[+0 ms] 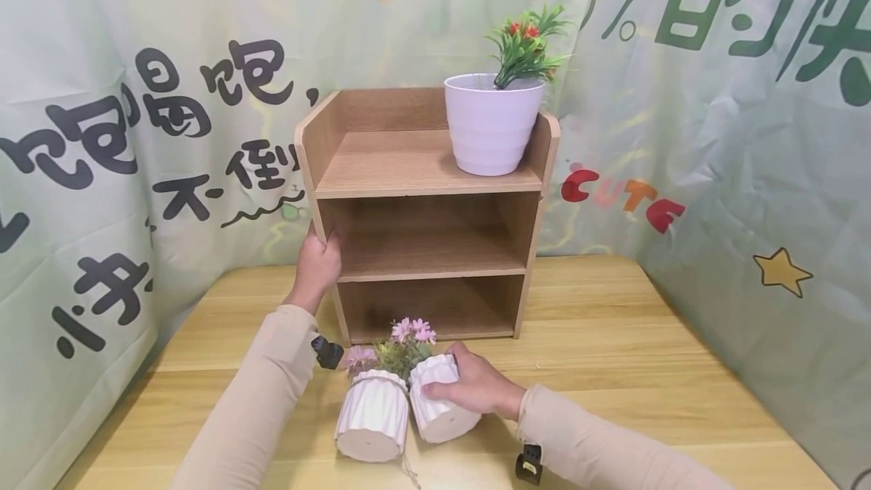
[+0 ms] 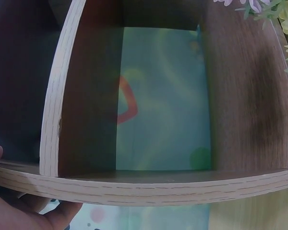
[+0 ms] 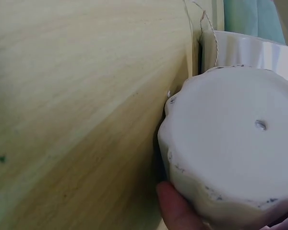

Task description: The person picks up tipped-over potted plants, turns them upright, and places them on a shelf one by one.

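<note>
Near the table's front edge, a person's right hand grips a tipped white ribbed pot, touching a second ribbed pot with pink flowers. Behind them, the left hand clasps the left side panel of a wooden shelf unit, whose top right corner carries a white potted plant.

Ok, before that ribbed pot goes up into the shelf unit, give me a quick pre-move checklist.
1. Right hand grips the right ribbed pot: ok.
2. Left hand steadies the shelf unit at its left panel: ok.
3. Middle and bottom compartments free: ok.
4. Top shelf free: not ok, the large white pot stands at its right.
5. Left ribbed pot clear of the held one: not ok, they touch.
</note>
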Demonstrator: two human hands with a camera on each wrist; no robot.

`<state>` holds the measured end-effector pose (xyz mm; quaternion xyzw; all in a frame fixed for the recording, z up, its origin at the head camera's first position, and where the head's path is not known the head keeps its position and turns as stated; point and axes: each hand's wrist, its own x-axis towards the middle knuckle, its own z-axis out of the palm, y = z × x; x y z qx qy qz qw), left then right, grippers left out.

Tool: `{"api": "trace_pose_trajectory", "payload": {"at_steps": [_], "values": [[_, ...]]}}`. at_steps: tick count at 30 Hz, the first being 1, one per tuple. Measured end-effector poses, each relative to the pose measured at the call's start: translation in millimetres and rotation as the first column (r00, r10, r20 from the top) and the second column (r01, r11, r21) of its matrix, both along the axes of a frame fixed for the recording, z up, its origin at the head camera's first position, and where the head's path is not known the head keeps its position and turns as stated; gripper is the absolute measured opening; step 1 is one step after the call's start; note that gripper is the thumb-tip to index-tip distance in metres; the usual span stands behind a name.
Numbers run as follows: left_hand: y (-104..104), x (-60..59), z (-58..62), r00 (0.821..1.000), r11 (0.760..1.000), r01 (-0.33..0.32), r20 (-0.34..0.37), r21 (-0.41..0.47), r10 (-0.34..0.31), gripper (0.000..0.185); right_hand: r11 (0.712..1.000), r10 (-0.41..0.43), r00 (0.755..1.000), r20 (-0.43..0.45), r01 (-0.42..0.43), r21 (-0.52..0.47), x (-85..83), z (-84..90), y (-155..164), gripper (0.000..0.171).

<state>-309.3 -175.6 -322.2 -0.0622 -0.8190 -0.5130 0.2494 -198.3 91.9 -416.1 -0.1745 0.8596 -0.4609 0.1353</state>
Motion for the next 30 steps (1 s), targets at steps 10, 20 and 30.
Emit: {"api": "trace_pose_trajectory", "payload": {"at_steps": [10,20,30], "values": [[-0.1,0.5,0.6,1.0,1.0,0.005,0.017,0.001,-0.005,0.041,1.0,-0.009,1.0,-0.016,0.01,0.015,-0.6,-0.9,1.4,0.061],[0.6,1.2,1.1,1.0,1.0,-0.005,0.028,-0.002,0.006,0.041,0.999,-0.011,1.0,-0.018,0.011,0.034,-0.5,0.5,2.4,0.063],[-0.2,1.9,1.3,0.999,1.0,-0.013,0.03,-0.008,0.013,0.042,1.0,0.003,1.0,-0.011,-0.003,0.006,0.3,0.6,4.7,0.061]]}}
